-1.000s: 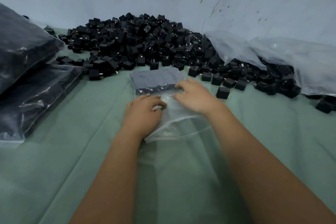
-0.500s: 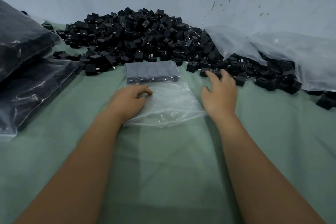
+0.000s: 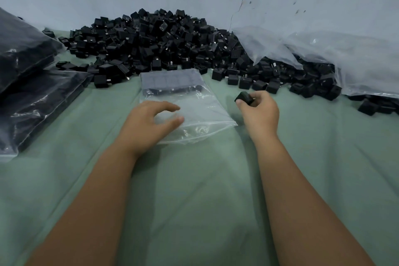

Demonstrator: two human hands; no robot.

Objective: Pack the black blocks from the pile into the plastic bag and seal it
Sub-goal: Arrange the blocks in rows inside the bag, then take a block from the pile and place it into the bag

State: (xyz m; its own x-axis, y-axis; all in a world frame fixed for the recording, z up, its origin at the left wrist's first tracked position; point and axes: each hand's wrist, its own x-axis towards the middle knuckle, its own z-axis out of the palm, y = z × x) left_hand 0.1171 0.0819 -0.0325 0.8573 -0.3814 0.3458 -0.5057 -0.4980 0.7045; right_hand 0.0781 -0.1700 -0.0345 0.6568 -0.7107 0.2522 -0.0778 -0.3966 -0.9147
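Clear plastic bag (image 3: 194, 114) flat on green cloth (image 3: 194, 190), one row of black blocks (image 3: 170, 83) packed at far end, just in front of pile (image 3: 155, 43). Left hand (image 3: 149, 123) at bag's near left edge, fingers loosely curved and spread, holding nothing; contact with film cannot tell. Right hand (image 3: 260, 112) right of bag, fingers curled, pinching single black block (image 3: 244, 97) above cloth. Filled dark bags (image 3: 28, 84) stacked far left. Large crumpled clear bag (image 3: 336, 56) draped over right side of pile.
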